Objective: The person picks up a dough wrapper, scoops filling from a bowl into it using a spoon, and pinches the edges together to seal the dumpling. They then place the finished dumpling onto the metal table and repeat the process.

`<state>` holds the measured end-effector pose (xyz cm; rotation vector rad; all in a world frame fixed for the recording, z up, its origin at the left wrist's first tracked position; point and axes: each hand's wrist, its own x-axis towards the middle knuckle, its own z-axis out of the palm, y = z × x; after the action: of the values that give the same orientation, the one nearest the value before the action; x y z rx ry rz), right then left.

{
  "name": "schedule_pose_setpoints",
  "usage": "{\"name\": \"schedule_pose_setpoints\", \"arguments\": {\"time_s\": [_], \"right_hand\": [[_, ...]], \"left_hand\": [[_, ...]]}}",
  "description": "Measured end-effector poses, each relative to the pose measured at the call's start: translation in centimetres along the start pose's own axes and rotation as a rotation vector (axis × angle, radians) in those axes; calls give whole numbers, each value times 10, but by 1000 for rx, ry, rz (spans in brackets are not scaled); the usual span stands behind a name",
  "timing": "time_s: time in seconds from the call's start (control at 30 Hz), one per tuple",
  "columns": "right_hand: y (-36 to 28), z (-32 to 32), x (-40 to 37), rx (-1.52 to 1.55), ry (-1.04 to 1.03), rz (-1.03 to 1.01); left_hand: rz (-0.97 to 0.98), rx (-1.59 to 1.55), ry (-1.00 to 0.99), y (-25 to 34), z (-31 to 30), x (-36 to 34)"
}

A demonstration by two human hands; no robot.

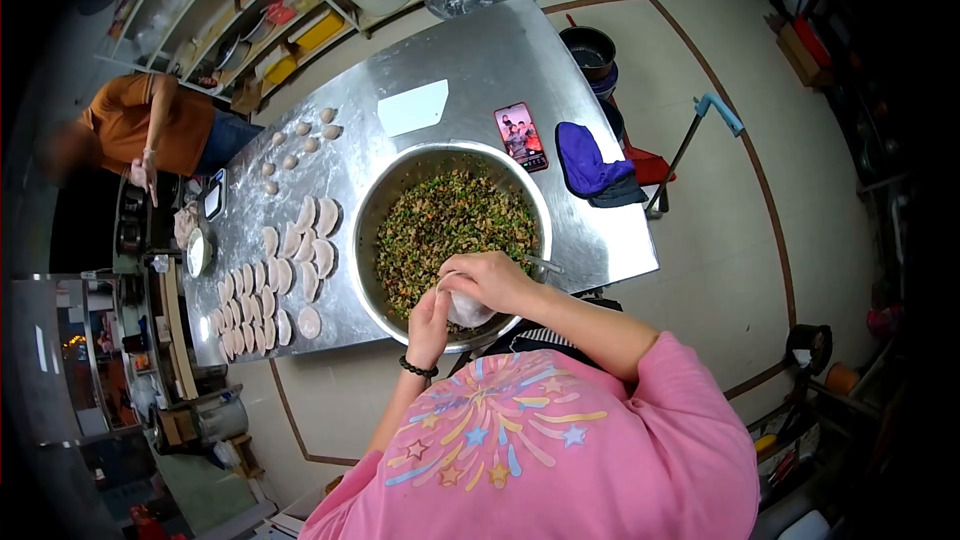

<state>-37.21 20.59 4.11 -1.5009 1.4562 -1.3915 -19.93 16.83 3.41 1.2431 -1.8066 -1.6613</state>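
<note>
Over the near rim of a big metal bowl (545,210), both my hands pinch the edge of a pale dough dumpling (468,311). My left hand (430,325) is closed at its left side, a dark bead bracelet on the wrist. From above and the right, my right hand (492,280) curls its fingers onto the same edge. Chopped filling (455,225), brown with green and orange bits, covers the bowl's inside. A metal utensil handle (543,263) sticks out at the right rim. Folded dumplings (265,280) lie in rows left of the bowl, near a flat dough round (309,321).
Several dough balls (311,145) sit on the floured steel table (470,60). A white sheet (413,108), a phone (520,136) and a purple cloth item (590,160) lie beyond the bowl. Another person in an orange shirt (180,135) stands at the far left end.
</note>
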Motion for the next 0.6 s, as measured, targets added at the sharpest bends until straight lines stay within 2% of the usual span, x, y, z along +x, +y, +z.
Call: {"name": "schedule_pose_setpoints", "arguments": {"time_s": [0.07, 0.1, 0.17, 0.27, 0.37, 0.43, 0.47, 0.5, 0.53, 0.57, 0.6], "right_hand": [[3, -3, 0, -117, -190, -59], [0, -3, -1, -117, -190, -59], [-6, -3, -2, -31, -37, 10], [-3, -7, 2, -41, -94, -52], [2, -2, 0, -114, -93, -41], [2, -1, 0, -48, -37, -21], [2, 0, 1, 18, 16, -1], [3, -2, 1, 18, 17, -1], [5, -5, 2, -49, -81, -26], [6, -6, 2, -116, -178, -51], [5, -5, 1, -116, -177, -51]], "left_hand": [[57, 70, -37, -3, 0, 0], [41, 18, 6, -2, 3, 0], [27, -34, 48, 2, 7, 0], [26, -119, 8, 5, 8, 0], [20, 55, -13, 3, 6, 1], [10, -183, 25, 7, 13, 1], [9, -183, 24, 4, 10, 2], [46, -50, -11, 2, 7, 3], [83, 82, -46, -1, 5, 4], [83, 82, -47, -4, 5, 4], [38, -4, -29, -1, 7, 3]]}}
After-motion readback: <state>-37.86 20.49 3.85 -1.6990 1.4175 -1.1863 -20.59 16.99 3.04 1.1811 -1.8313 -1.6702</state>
